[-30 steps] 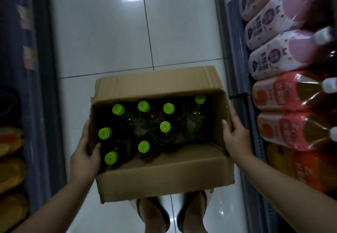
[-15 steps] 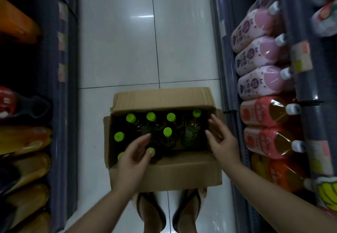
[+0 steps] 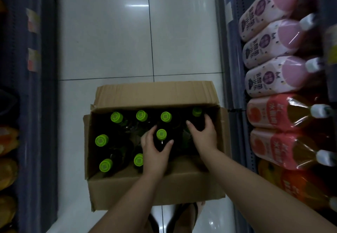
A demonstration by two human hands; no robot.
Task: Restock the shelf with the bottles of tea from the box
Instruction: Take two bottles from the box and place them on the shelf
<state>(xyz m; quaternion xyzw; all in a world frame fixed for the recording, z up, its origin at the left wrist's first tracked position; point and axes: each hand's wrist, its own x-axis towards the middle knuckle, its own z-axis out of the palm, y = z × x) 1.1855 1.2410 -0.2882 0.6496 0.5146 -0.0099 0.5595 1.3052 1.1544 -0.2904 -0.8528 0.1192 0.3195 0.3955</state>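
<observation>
An open cardboard box (image 3: 155, 94) stands on the floor in front of me and holds several dark tea bottles with lime-green caps. My left hand (image 3: 155, 152) reaches into the box, its fingers and thumb curled round the middle bottle (image 3: 161, 134) just below the cap. My right hand (image 3: 204, 134) curls over the shoulder of the far-right bottle (image 3: 197, 112), whose cap shows above my fingers. The other bottles (image 3: 116, 117) stand upright along the back and left side of the box.
The right shelf holds lying pink bottles (image 3: 269, 37), red-labelled tea bottles (image 3: 273, 116) and orange bottles (image 3: 300, 187). A dark shelf (image 3: 36, 105) with orange bottles (image 3: 7, 139) runs along the left. White floor tiles (image 3: 109, 41) lie between them; my sandalled feet (image 3: 182, 214) are behind the box.
Both hands left the box's outer sides and went inside it. The left moved from the near-left bottles to the middle bottle; the right went from the box wall onto the far-right bottle.
</observation>
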